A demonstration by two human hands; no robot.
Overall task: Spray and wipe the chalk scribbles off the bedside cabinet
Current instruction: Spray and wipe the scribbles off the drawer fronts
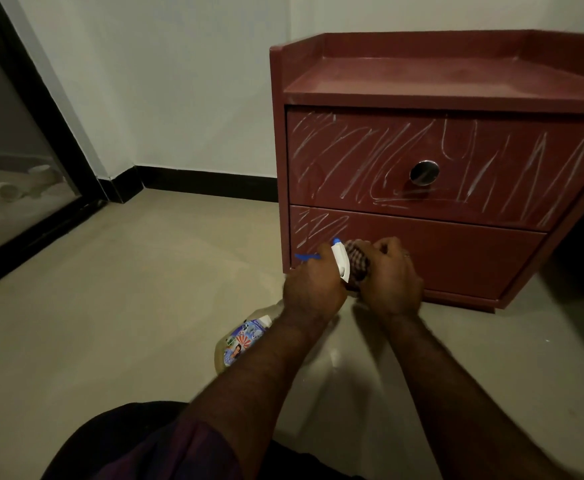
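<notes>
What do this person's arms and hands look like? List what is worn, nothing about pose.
Both forearms are bare and hairy, no sleeve, watch or glove in view. The left hand wears nothing; the right hand has what looks like a thin ring on one finger. A dark purplish garment shows below.

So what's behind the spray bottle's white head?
A checked cloth, bunched in the right hand, then the lower drawer front. The left hand grips the spray bottle. Both hands hide most of the cloth and the drawer's middle.
</notes>
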